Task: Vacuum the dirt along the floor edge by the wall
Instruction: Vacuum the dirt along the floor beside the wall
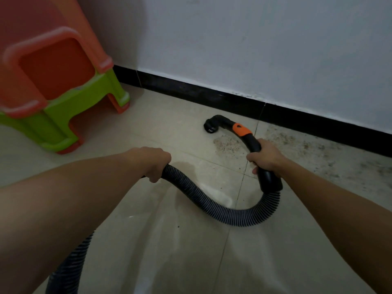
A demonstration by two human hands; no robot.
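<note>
The right hand (266, 158) is wrapped tight around the curved black vacuum handle (253, 143), fingers folded over the tube just below its orange collar (240, 129). The left hand (156, 163) is clenched around the ribbed grey hose (212, 203), which sags in a loop across the tile between the two hands and then trails off toward 7 o'clock, under the left forearm.

The nozzle (210, 126) sits at about 12 o'clock from the hands, its mouth down at the floor, near the black baseboard (212, 96) but not touching it; a narrow strip of bare tile shows between them. The dirt (227, 144) lies as a speckled patch just under the curve of the handle, at 5 o'clock from the nozzle. More grit (301, 143) spreads toward 3 o'clock along the foot of the baseboard, reaching to the frame's right side.

At 10 o'clock stand stacked plastic stools (63, 92), orange over green, their near legs well apart from the nozzle, with open tile between. The pale tiled floor (169, 240) toward 6 o'clock is open apart from the hose. The white wall (254, 39) rises above the baseboard.
</note>
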